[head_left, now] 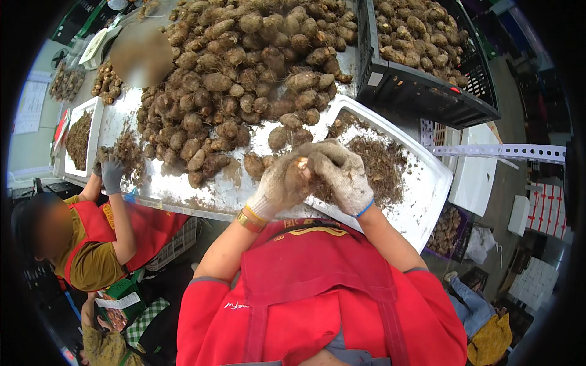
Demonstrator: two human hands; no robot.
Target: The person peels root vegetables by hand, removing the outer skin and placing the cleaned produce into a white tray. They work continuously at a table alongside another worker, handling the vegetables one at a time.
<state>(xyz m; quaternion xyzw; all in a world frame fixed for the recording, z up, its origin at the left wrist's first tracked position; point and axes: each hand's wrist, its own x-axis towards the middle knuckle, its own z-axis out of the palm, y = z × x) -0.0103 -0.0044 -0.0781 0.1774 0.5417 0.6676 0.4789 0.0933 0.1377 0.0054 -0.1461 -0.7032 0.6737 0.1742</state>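
Observation:
Both my hands wear soiled white knit work gloves and meet over the front edge of the table. My left hand is wrapped round a brown, hairy taro corm, with a pale bare spot at its top. The fingers of my right hand are bent against the corm's right side and close on it; their tips are partly hidden. Beyond them a large heap of taro covers the metal table. Under and beside my right hand lies a white tray with loose brown root hairs and dirt.
A black crate full of taro stands at the far right. On the left, a co-worker in grey gloves works beside a white tray of scraps. A perforated metal rail runs at right; another person is low right.

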